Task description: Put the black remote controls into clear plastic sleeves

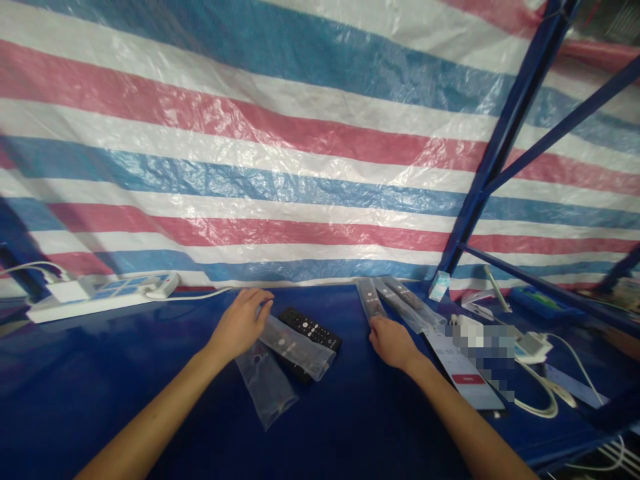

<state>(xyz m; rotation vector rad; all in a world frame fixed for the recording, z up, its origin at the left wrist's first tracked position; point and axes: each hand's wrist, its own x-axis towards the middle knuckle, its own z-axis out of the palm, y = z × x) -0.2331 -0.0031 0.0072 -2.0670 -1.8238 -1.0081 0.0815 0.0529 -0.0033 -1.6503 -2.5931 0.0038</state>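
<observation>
My left hand point(243, 321) is over the upper ends of two clear plastic sleeves, its fingers loosely bent and the thumb slightly apart; no firm grip shows. One sleeve with a remote control inside point(295, 347) lies across bare black remote controls point(310, 328). Another clear plastic sleeve point(266, 387) lies flat to the lower left, partly under the hand. My right hand point(393, 341) is closed on the near end of a bagged remote control point(371, 299). Right beside it lie more bagged remote controls point(400, 303), side by side.
A phone point(467, 373) with a lit screen lies right of my right hand, near white cables point(540, 400) and a power strip point(530, 347). Another power strip point(110, 293) stands at left. A small box point(439, 286) is by the blue frame post point(493, 153). Striped sheeting point(300, 167) hangs behind.
</observation>
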